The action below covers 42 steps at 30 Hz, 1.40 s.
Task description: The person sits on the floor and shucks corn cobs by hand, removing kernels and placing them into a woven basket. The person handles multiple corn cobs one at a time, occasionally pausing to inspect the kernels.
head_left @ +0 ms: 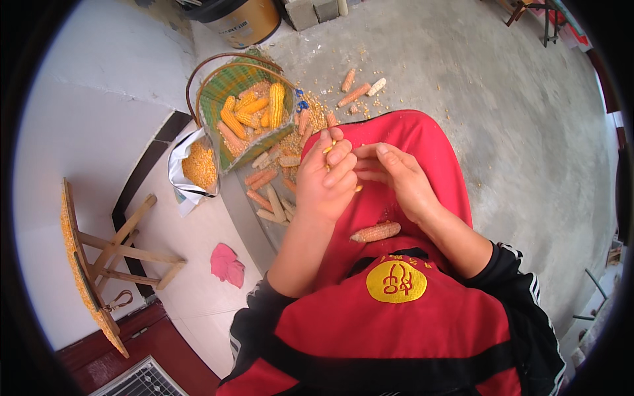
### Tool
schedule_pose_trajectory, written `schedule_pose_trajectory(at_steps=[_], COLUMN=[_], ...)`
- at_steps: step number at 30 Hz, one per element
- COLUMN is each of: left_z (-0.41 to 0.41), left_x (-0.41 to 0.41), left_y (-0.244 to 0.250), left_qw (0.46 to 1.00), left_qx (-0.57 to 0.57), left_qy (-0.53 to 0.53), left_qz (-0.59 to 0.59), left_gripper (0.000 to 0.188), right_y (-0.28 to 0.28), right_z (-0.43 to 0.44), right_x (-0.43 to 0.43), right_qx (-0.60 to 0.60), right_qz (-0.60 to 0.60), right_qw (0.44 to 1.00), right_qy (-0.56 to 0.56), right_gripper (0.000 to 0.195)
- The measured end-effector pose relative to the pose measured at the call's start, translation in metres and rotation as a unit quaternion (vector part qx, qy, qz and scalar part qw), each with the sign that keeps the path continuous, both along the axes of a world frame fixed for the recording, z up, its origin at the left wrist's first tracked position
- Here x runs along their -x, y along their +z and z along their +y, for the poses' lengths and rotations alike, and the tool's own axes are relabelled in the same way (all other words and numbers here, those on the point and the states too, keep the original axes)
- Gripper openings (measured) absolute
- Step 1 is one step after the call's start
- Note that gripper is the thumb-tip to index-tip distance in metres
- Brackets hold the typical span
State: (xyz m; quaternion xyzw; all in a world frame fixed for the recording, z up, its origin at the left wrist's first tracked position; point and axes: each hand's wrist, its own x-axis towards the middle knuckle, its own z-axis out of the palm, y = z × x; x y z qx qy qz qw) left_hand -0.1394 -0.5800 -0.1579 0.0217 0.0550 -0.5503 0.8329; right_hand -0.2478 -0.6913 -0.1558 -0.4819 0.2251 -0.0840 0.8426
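Note:
My left hand (pixel 327 173) is curled closed above the lap, with several yellow corn kernels (pixel 331 147) showing between its fingers; whether it also holds a cob is hidden. Close to its right, my right hand (pixel 396 173) is cupped, thumb up and fingers pointing at the left hand, with nothing visible in it. A kernel (pixel 358 188) shows at the lower edge of the left hand. On the red apron (pixel 436 148) over the lap lies a mostly bare corn cob (pixel 375 232). Beyond the left hand stands a green woven basket (pixel 213 99) holding yellow ears of corn (pixel 277 105) and bare cobs.
Bare cobs (pixel 261 179) and loose kernels lie on the concrete floor around the basket. A white bag of kernels (pixel 199 166) stands left of it. Further left are a wooden folding stand (pixel 129 247) and a pink cloth (pixel 227 265). A bucket (pixel 242 24) and grey blocks (pixel 301 14) stand behind.

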Motion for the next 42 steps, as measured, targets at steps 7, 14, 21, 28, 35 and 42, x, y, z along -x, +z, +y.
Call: schedule_pose_trajectory(at_steps=[7,14,21,28,35,42], left_z=[-0.039,-0.051,-0.064,-0.066,-0.025,-0.031], left_x=[-0.015,0.024,0.066,0.049,-0.015,-0.01], left_y=[0.027,0.059,0.048,0.053,-0.042,-0.018], left_qw=[0.98,0.899,0.616,0.518,0.27,0.423], left_qx=[0.063,-0.158,-0.209,-0.318,-0.471,-0.48], left_qy=[0.075,0.287,0.275,0.297,0.059,0.093], left_qz=[-0.174,-0.291,-0.708,-0.737,-0.838,-0.763], left_gripper=[0.04,0.038,0.022,0.013,0.01,0.012], right_y=[0.013,0.042,0.005,-0.006,0.013,0.019], right_z=[-0.001,0.005,0.002,-0.019,-0.028,-0.031], right_x=[-0.046,-0.047,0.008,0.028,0.017,0.012], right_qx=[-0.343,-0.462,-0.374,-0.51,-0.481,-0.459], right_qz=[-0.113,-0.123,-0.24,-0.219,-0.131,-0.149], right_qw=[0.932,0.873,0.889,0.822,0.849,0.859], right_qy=[-0.037,-0.101,-0.11,-0.126,-0.178,-0.172], right_gripper=[0.046,0.038,0.037,0.036,0.038,0.043])
